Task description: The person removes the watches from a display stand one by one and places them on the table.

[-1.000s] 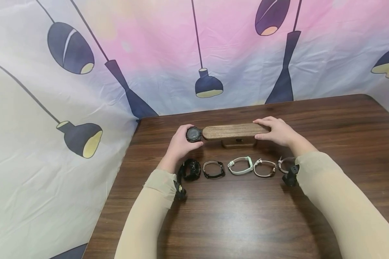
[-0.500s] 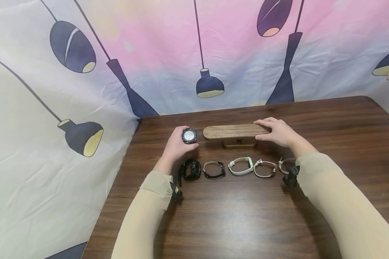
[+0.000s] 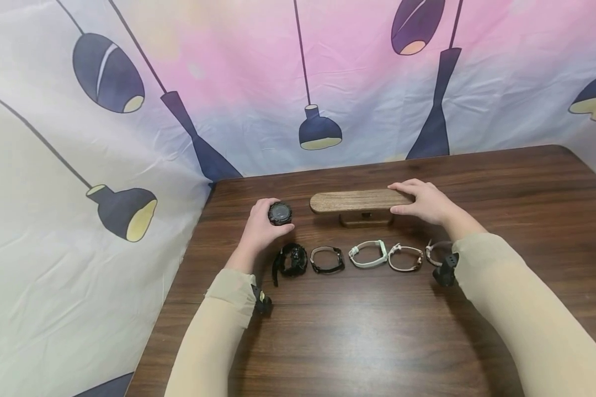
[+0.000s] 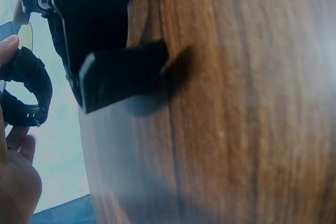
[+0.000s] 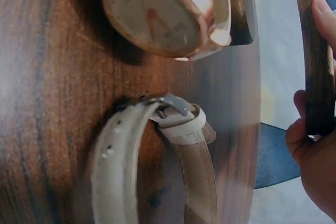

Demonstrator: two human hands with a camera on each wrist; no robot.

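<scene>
My left hand (image 3: 259,227) grips a black digital watch (image 3: 280,213) with a round face, to the left of the wooden watch stand. In the left wrist view its closed black strap (image 4: 41,85) loops between my fingers and thumb. The stand is a rounded wooden bar (image 3: 350,201) on a low base (image 3: 366,221). Around the bar's right end, my right hand (image 3: 427,204) holds it between thumb and fingers. A gap of table separates the held watch from the bar's left end, and the bar carries no watch.
In front of the stand runs a row of watches: a bulky black watch (image 3: 294,260), a slim black one (image 3: 328,269), a pale mint one (image 3: 370,264), a cream one (image 3: 404,269) and another (image 3: 433,258) partly behind my right wrist. A printed cloth (image 3: 258,138) hangs behind the table.
My left hand has carried the black watch left and slightly nearer to me, away from the bar's left end. The right hand and the stand stay where they were.
</scene>
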